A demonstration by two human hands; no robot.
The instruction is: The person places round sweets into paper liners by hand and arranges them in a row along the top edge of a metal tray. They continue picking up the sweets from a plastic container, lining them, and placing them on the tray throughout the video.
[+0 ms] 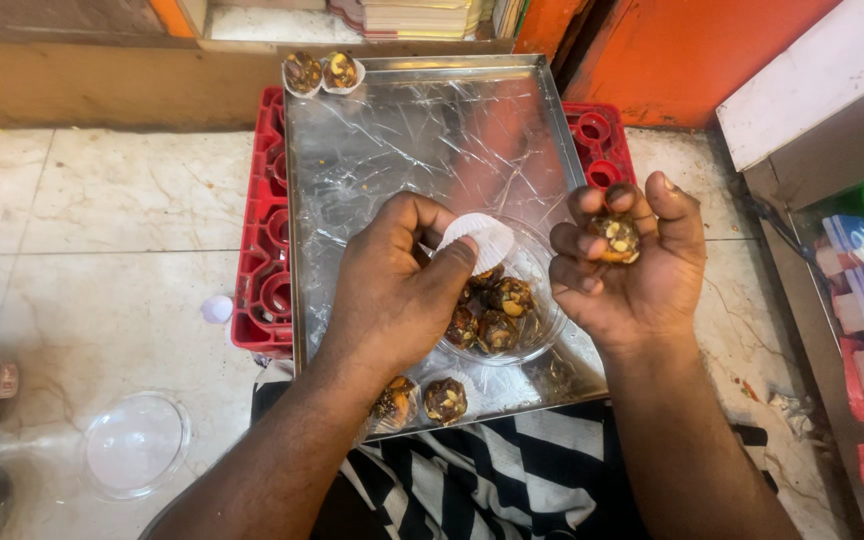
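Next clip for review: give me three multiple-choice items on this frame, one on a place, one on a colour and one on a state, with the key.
1. Where do the two finished sweets in paper cups at the far end sit?
A. far left corner of the tray
B. on the floor
C. in the bowl

2. What colour is the crate under the tray?
A. blue
B. red
C. green

3. What is the right hand doing?
A. resting flat
B. holding a sweet ball
C. gripping a lid

Key: 1 A, the two sweets sit at the metal tray corner; 2 B, the crate is red; 3 B, the right hand holds a sweet ball.
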